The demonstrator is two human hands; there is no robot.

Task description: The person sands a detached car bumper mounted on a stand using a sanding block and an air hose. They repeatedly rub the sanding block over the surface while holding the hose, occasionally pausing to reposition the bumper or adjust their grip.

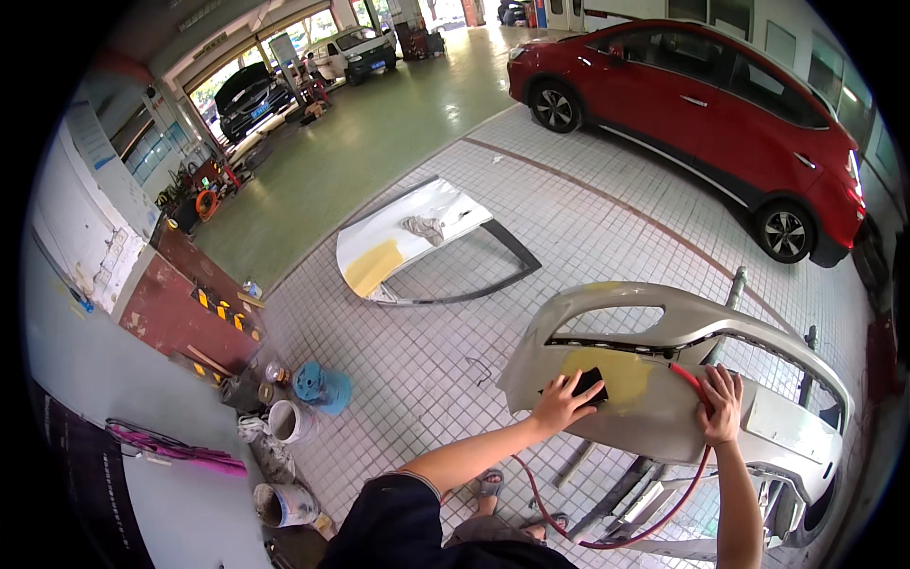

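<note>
A grey car bumper (pixel 531 370) rests on a metal stand in front of me, with a yellow filler patch (pixel 630 379) on its face. My left hand (pixel 561 406) presses a black sanding block (pixel 590 383) against the left part of this patch, fingers over the block. To the right, my right hand (pixel 721 408) lies against the bumper and grips a red hose (pixel 688 377). The hose's free end points left at the patch's right edge. From under that hand the hose runs down and loops toward the floor near my feet.
Beyond the bumper, a white car door (pixel 431 211) with yellow filler lies on the tiled floor. A red car (pixel 682 95) is parked at the far right. At left stand a blue bucket (pixel 322 387) and white buckets (pixel 287 422) by the wall. Stand legs and dark parts lie below the bumper.
</note>
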